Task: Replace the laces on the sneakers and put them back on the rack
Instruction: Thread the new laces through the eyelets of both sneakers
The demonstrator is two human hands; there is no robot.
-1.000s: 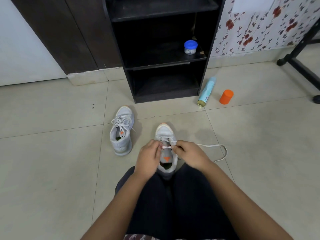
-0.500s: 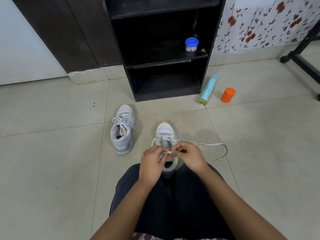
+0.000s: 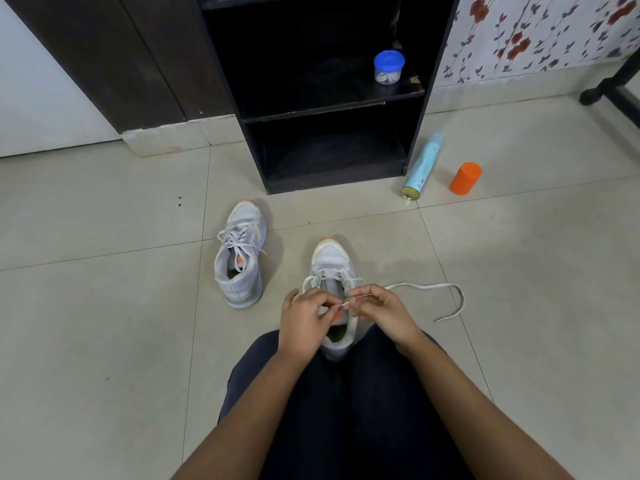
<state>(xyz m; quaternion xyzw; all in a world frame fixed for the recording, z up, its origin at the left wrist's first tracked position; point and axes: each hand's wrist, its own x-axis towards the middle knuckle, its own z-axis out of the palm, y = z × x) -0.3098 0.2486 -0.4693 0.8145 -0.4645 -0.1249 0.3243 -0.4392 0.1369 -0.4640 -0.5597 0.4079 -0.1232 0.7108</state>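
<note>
Rack top [image 3: 332,110] (beyond upper edge)

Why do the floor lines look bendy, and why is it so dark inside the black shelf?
Head view: the wide-angle lens bows the joints of the beige tiled floor; head view: little light reaches inside the black wooden rack, though the blue-lidded clear jar shows; head view: the left hand and right hand pinching the white lace look sharp, not blurred.

Floor [image 3: 104,306]: pale beige tiles w/ thin grout lines, soft even light. Back L: white wall [image 3: 34,98], then dark wood panel [image 3: 121,57] w/ pale skirting [image 3: 166,136]. Black rack [image 3: 311,110] centre back. Back R: wallpaper [image 3: 536,29] w/ red flowers; black stand foot [image 3: 609,91] at R edge.
</note>
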